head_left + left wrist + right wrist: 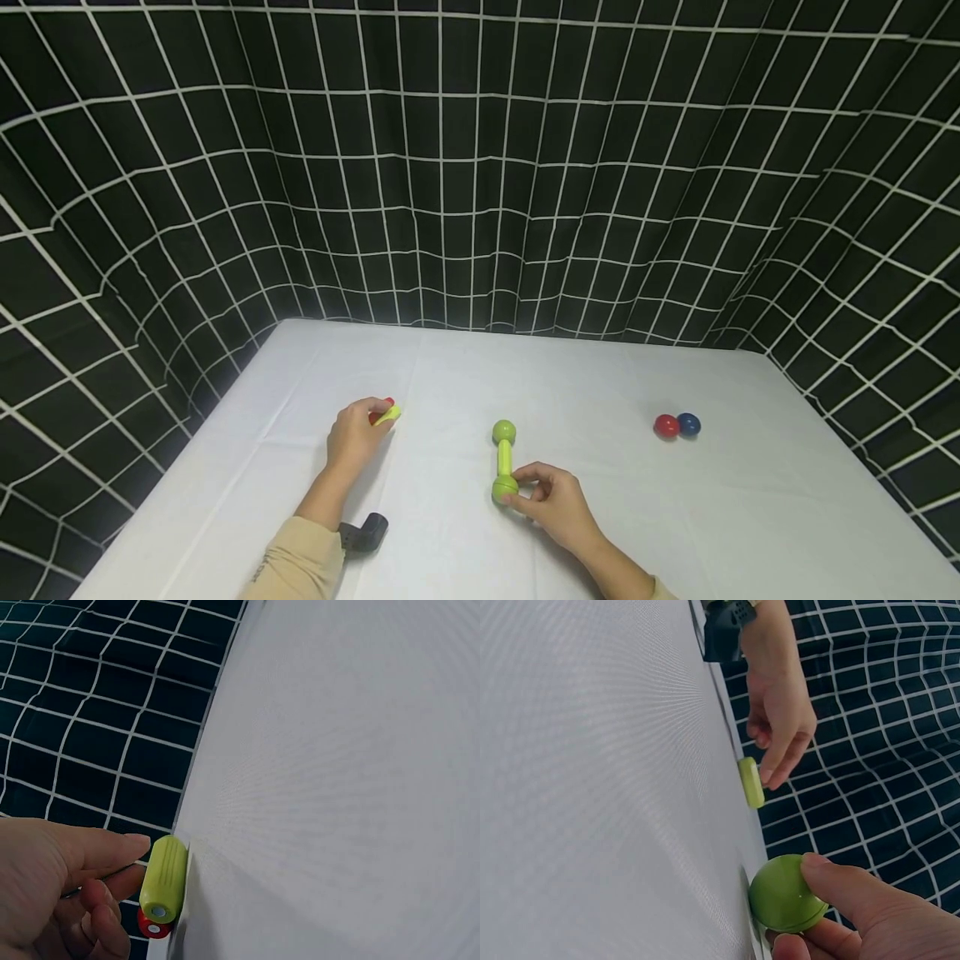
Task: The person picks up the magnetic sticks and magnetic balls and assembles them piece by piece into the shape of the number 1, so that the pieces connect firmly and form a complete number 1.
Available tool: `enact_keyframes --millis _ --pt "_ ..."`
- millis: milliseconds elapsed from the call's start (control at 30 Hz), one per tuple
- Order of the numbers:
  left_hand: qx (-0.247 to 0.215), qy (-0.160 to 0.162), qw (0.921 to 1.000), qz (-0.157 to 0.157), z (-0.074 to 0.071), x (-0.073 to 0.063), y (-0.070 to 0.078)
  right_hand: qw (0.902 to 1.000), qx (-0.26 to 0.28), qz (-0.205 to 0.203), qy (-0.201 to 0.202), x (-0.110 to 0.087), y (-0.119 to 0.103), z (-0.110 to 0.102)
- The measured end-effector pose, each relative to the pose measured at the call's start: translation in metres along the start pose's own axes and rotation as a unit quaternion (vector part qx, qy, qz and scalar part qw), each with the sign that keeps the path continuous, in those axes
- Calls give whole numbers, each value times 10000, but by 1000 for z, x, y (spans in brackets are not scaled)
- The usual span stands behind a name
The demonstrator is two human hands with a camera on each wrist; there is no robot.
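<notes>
head: red ball (666,427) right of green rod (505,458)

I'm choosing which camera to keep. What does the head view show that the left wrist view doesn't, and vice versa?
Only head: red ball, blue ball, right hand, two green balls with a green bar between, black wrist device.
Only left wrist: pale discs on the ends of the lime rod and red piece.
Both: left hand, that rod and red piece, white table, black gridded cloth.

Tan slvs (296,557), blk L-wrist cam (369,533).
</notes>
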State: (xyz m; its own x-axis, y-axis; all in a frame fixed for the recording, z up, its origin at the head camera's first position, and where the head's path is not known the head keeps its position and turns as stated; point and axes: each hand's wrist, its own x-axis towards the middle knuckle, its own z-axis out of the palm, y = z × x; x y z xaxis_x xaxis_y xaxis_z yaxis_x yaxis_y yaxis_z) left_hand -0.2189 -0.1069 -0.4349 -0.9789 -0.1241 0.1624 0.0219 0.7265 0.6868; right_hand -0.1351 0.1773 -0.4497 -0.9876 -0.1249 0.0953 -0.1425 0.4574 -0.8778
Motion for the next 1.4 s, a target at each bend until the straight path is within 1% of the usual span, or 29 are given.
enact_keyframes --millis 100,367,467,600,700,800,833,933,967,1100,1167,1267,1333,1400 --pt "17 -39 10000 -51 1 0 -1 10000 -13 41 -2 0 -1 0" --pt "20 -155 9999 -39 3 -1 -2 9997 -179 153 17 1 -2 1" --pt "102 -268 9996 -74 4 -1 -3 9998 -124 123 15 1 -2 0" --pt "316 -463 9984 -30 5 -1 -2 10000 4 60 -7 1 0 0" --pt "410 -509 9978 73 5 -1 -2 10000 10 -16 -39 -4 -16 -3" --pt "427 -518 9977 104 6 -2 -2 9999 -101 50 -40 -5 -18 -3" --pt "446 -533 9975 109 6 -2 -2 9999 -117 20 -39 -5 -18 -3" --pt "506 -611 9968 110 6 -2 -1 9998 -169 64 -15 0 -1 1" --pt "520 -637 9965 119 6 -2 0 9999 -130 43 -13 1 1 1" --pt "527 -682 9962 141 7 -2 2 10000 -4 20 -13 1 1 0" --pt "323 -760 9966 72 7 -3 3 10000 66 66 -15 1 0 -1" --pt "-275 -975 9948 -126 9 -3 5 9999 81 104 -20 1 -1 -2" --pt "-824 -1195 9889 -307 10 -3 6 9999 37 103 -10 2 -2 -2" --pt "-1258 -1362 9817 -435 11 -2 8 10000 -5 81 -4 3 -1 -2"
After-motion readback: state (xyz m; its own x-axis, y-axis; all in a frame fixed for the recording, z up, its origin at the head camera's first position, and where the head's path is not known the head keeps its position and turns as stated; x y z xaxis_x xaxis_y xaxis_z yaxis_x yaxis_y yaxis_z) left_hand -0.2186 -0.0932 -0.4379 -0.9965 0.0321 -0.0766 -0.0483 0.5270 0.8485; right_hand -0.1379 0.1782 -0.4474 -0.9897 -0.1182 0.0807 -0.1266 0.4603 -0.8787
